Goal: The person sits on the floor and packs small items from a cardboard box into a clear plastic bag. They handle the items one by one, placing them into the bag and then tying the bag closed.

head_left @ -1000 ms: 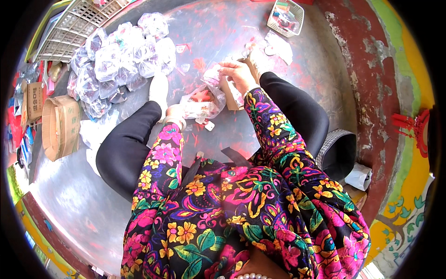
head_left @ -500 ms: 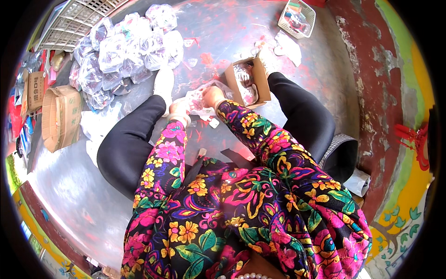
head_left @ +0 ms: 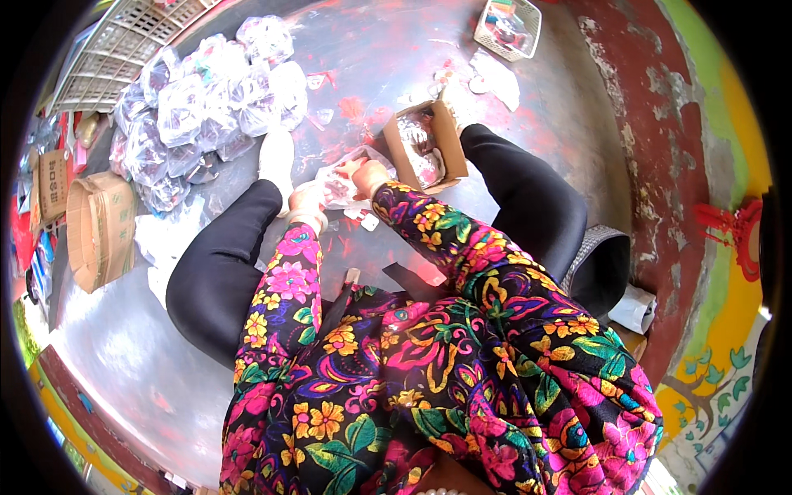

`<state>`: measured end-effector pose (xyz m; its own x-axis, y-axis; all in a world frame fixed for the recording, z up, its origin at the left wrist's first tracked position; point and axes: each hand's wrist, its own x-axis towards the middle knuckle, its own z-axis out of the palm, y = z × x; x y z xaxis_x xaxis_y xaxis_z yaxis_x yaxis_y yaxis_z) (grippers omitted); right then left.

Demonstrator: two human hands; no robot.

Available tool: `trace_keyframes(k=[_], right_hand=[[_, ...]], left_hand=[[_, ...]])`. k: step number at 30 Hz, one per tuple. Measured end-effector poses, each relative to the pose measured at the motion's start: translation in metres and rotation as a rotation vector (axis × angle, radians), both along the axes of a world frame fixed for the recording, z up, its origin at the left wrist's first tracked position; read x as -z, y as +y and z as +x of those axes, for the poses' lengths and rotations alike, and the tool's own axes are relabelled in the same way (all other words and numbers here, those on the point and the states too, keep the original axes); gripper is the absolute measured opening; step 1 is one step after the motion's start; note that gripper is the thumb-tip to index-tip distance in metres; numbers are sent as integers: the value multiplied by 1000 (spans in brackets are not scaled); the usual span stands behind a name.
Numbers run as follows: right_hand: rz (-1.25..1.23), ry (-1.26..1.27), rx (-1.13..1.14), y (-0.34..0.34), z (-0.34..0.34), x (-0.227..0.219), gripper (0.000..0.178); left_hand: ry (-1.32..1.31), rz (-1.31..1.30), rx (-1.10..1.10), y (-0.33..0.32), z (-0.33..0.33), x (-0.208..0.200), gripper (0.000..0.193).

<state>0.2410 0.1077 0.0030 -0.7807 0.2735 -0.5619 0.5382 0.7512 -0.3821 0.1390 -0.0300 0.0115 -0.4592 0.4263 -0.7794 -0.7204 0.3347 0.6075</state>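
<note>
I sit on the floor with my legs spread, in black trousers and a bright flowered top. My left hand and my right hand both hold a small clear plastic bag between my knees. The bag has something pale inside; I cannot tell what. Just right of my right hand lies a small open cardboard box with shiny packets in it. A few small scraps lie on the floor under my hands.
A heap of filled clear plastic bags lies at the upper left, beyond my white shoe. A brown cardboard box stands at the far left. A small white basket sits at the top. A red wall curves along the right.
My right hand has come back from the cardboard box at the right and joined the left hand on the clear bag. The view has tilted slightly.
</note>
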Motion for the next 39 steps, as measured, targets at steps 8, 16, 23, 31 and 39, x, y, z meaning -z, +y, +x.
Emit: trace_keyframes(k=[8,16,23,31,39], right_hand=[[-1110,748,1156,101,82,-87,11],[69,20,1001,108,101,-16,40],[271,-2,1274,86,87,7,43],[-480,436,1362,84,90,-17,9],[-1174,1059,1309,64,90,-68,9]], left_hand=[[63,-19,8,-2,0,7,19],[79,22,37,0,4,-3,20],[9,78,34,-3,6,-17,23],[5,21,-24,-3,5,0,26],[86,26,47,3,5,0,28]])
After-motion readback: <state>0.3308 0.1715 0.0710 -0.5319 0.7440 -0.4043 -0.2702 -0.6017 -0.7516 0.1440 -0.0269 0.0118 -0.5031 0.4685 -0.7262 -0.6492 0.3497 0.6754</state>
